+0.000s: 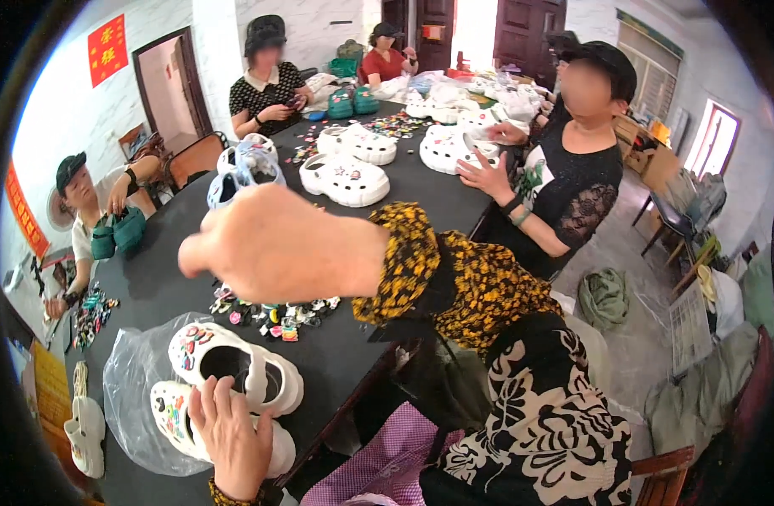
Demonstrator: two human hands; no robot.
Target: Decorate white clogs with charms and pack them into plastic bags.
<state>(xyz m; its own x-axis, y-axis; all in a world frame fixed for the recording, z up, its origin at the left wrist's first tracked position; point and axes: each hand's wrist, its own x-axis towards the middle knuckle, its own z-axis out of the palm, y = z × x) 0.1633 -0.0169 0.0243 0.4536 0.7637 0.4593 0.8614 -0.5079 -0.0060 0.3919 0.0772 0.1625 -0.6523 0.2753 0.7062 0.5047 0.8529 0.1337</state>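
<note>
At the near edge of the black table stands a pair of white clogs with colourful charms on their toes: the far clog [197,347] and the near clog [169,413]. My left hand [235,434] is closed over the near clog's opening, fingers over the rim and thumb toward the heel. My right hand [290,244] reaches leftward in the air, over the table, its back toward me. Its fingers curl away and are mostly hidden, so whatever they may hold cannot be seen. Below it lies a pile of small charms [277,319].
A clear plastic bag [130,405] lies beside the clogs. Another white clog [85,434] is at the left edge. Light blue clogs [248,169] and more white clogs [345,179] stand farther back. Several people sit around the table; one at left handles green clogs [127,229].
</note>
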